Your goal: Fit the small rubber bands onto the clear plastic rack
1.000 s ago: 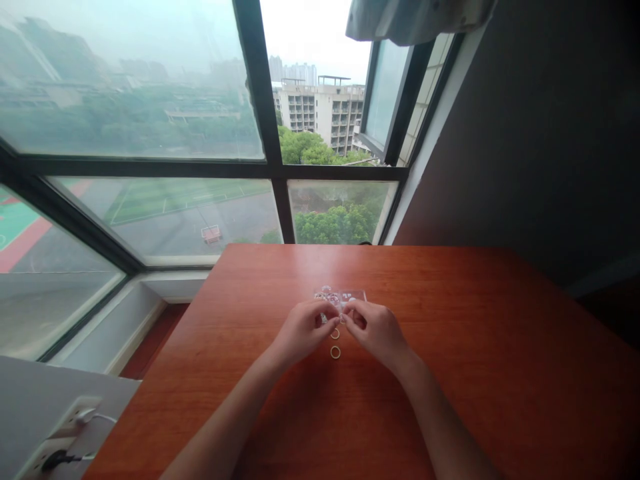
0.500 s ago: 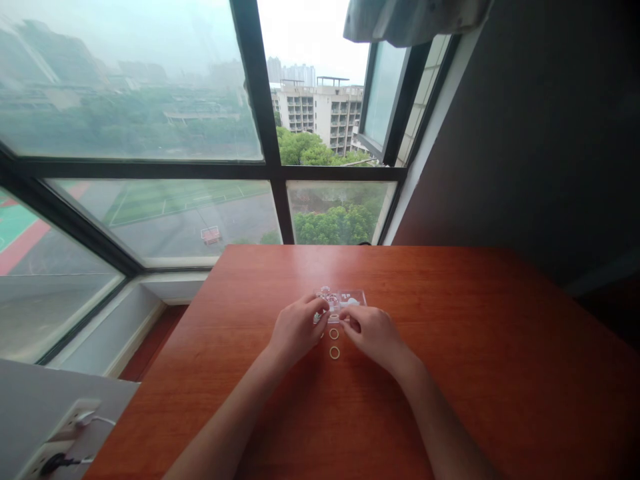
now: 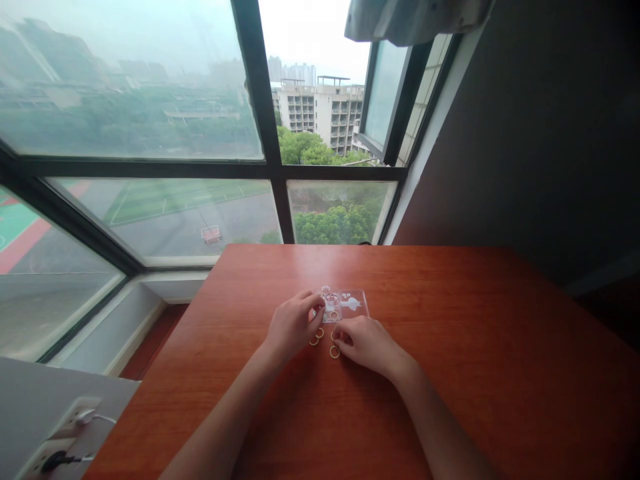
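A small clear plastic case (image 3: 350, 304) with tiny pale parts inside lies on the reddish wooden table (image 3: 450, 373). Several small tan rings (image 3: 335, 352) lie on the table just in front of it. My left hand (image 3: 291, 325) rests with curled fingers at the case's left end, fingertips touching the case and the rings beside it. My right hand (image 3: 364, 343) lies low on the table, fingers curled over a ring near the case's front edge. What the fingertips pinch is too small to make out.
The table's far edge meets a large window with dark frames (image 3: 273, 170). A dark wall (image 3: 540, 133) runs along the right. At the lower left a white power strip (image 3: 60, 440) with a plugged cable sits on a grey ledge.
Both hands have dropped from holding something above the rings down to the table. The left hand moved toward the case's left end; more rings now show beside it.
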{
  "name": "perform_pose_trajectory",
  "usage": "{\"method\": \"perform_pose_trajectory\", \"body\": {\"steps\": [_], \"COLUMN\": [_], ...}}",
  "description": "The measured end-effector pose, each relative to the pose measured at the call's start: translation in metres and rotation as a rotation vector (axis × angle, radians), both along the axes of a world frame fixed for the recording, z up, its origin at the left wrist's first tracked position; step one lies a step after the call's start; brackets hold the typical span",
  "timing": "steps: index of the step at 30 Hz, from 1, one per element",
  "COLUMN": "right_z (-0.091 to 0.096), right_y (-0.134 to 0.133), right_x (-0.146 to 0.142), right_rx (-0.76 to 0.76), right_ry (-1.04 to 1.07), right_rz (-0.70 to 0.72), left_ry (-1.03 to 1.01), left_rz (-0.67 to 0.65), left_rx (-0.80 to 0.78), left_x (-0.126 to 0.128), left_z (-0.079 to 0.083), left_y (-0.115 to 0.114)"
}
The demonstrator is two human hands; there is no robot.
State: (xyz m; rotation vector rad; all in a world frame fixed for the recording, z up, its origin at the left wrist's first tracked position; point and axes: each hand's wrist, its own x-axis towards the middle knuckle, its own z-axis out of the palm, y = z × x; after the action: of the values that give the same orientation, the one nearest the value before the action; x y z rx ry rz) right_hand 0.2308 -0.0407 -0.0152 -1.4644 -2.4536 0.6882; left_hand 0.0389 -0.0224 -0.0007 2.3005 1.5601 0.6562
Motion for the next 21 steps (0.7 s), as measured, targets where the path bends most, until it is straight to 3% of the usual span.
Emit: {"method": "perform_pose_trajectory", "body": {"steps": [9, 15, 21], "right_z": [0.0031, 0.0063, 0.0048], "right_y": [0.0007, 0.0033, 0.0029], "right_x": [-0.0015, -0.001, -0.0016], "right_rx": [0.06, 0.188, 0.257], "right_ry": [-0.03, 0.056, 0.17], "right_rz": [-0.035, -0.149, -0.123], "left_ry": [-0.055, -0.138, -0.26], "left_rz": [-0.036, -0.079, -0.159], "left_rx": [-0.024, -0.069, -0.11], "left_x": [0.0011, 0.0025, 0.0079], "left_z": [0.0021, 0.0024, 0.0028], "left_y": [-0.0006, 0.0, -0.0024]}}
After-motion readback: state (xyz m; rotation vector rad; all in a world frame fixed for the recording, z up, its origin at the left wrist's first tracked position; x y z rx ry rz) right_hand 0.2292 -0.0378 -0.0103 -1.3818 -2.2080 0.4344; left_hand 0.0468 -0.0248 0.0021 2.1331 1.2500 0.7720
